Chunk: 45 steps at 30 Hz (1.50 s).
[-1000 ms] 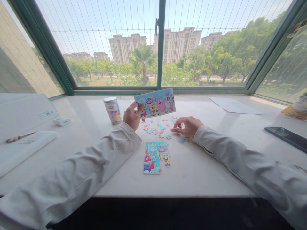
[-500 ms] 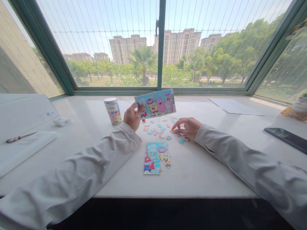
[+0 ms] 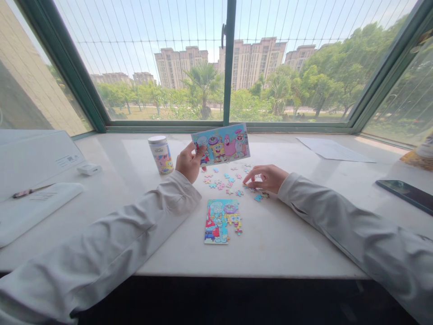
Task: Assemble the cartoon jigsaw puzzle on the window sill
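Observation:
My left hand (image 3: pixel 190 161) grips the left end of a picture card (image 3: pixel 225 145) printed with cartoon figures, holding it up and slightly tilted over the table. Thumb and fingertips of my right hand (image 3: pixel 265 177) pinch a small jigsaw piece at the right of the loose pieces; most of that piece is hidden by the fingers. Several loose jigsaw pieces (image 3: pixel 221 186) lie scattered between and below the hands. Nearer to me rests a partly joined jigsaw puzzle (image 3: pixel 217 221), straight along its left side and ragged on its right.
A lidded canister (image 3: pixel 161 155) stands left of my left hand. Farther left are a white box (image 3: pixel 37 153), a small white block (image 3: pixel 89 169) and a pen (image 3: pixel 32 191). A paper sheet (image 3: pixel 333 150) and a phone (image 3: pixel 407 194) lie to the right, near a container (image 3: pixel 421 155).
The whole view has shifted slightly. Both hands keep nearly the same places, the left still holding the card and the right still pinching at the loose pieces.

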{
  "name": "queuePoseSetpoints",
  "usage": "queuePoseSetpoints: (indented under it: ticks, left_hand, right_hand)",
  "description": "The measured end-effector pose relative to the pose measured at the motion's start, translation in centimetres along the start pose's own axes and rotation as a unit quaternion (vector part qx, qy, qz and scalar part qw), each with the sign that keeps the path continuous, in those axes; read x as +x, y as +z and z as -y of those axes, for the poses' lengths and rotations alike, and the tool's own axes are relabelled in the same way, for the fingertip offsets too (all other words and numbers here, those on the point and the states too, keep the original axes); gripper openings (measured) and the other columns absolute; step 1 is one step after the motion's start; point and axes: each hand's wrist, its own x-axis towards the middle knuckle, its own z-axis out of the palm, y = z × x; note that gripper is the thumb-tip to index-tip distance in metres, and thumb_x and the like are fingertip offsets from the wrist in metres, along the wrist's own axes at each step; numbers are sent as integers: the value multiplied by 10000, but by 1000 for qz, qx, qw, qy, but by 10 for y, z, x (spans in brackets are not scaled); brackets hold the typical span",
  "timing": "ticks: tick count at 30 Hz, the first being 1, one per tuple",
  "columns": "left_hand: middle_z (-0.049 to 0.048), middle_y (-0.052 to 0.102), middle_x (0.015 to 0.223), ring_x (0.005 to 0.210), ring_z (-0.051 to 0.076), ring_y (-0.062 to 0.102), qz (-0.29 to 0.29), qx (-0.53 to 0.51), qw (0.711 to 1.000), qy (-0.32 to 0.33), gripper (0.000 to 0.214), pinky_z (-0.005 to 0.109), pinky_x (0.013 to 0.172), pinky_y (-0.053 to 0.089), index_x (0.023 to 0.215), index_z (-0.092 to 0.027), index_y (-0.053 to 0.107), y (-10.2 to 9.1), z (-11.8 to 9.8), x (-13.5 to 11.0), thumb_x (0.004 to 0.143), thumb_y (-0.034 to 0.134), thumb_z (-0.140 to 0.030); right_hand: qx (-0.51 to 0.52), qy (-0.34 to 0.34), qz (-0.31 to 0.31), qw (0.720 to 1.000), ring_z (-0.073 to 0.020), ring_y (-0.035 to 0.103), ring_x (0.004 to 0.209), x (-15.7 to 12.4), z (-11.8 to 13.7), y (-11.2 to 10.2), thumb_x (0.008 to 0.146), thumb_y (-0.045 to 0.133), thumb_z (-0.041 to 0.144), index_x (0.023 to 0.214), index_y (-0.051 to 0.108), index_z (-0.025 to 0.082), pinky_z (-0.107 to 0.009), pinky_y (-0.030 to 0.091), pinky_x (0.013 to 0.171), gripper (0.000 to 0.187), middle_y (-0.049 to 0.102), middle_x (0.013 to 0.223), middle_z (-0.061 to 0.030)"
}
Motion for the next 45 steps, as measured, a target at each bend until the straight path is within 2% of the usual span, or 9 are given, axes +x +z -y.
queuePoseSetpoints:
  ticks: [5,14,22,25,29,32,35,41,45]
  left_hand:
    - [-19,635,558,364,100,523,-1,-11,1000,3,366,206,372,415,1036,-200,634,1,2,2,867,532,-509]
    - [-22,627,541,362,102,522,-1,-2,1000,3,376,207,373,405,1042,-210,638,0,3,2,870,521,-522]
    - [-24,621,536,376,113,532,1,-8,1000,1,372,220,395,427,1034,-214,634,1,5,3,862,525,-524]
    - [-23,614,528,383,115,539,5,-10,1000,3,364,220,406,436,1036,-212,637,1,5,3,874,511,-513]
    - [-7,636,568,432,133,583,3,-11,1000,11,372,218,408,443,1077,-210,636,2,7,4,876,516,-498]
    - [3,655,611,445,130,591,-2,-13,1000,16,386,212,405,445,1095,-210,631,2,8,5,874,519,-505]
    - [14,668,654,440,125,589,2,-20,1000,18,383,211,394,447,1077,-203,635,2,7,5,877,516,-506]
    - [0,646,606,425,128,587,7,-27,999,16,375,211,377,447,1098,-204,632,2,7,3,881,519,-487]
    - [7,665,640,435,122,587,7,-23,1000,11,367,212,394,457,1108,-205,627,3,8,3,882,524,-475]
  right_hand:
    - [-3,2,23,1000,-81,379,537,0,3,-1,798,642,415,995,753,248,-275,336,578,281,666,858,-27]
    - [30,47,9,998,-60,395,518,-2,6,-5,706,704,422,821,703,195,-239,340,560,254,683,802,5]
    - [161,80,-3,984,-143,590,689,-5,22,-16,676,709,485,799,701,151,-286,447,668,357,709,803,-63]
    - [183,109,24,977,-123,558,642,-5,45,-22,675,714,517,836,714,159,-270,414,608,392,699,788,-47]
    - [181,125,145,965,-72,373,469,-4,80,-11,670,691,599,842,747,189,-254,263,460,448,621,616,6]
    - [162,91,173,967,-116,492,580,-4,96,3,642,705,608,753,762,189,-263,340,536,437,664,667,-26]
    - [130,122,194,965,-133,504,609,-5,100,9,617,724,601,746,774,201,-266,340,546,424,652,641,-20]
    - [108,181,239,948,-104,396,529,-7,99,8,553,761,590,732,773,215,-258,276,488,415,522,518,22]
    - [91,191,219,953,-103,386,523,-11,104,11,553,746,598,698,768,221,-261,264,489,404,503,499,22]
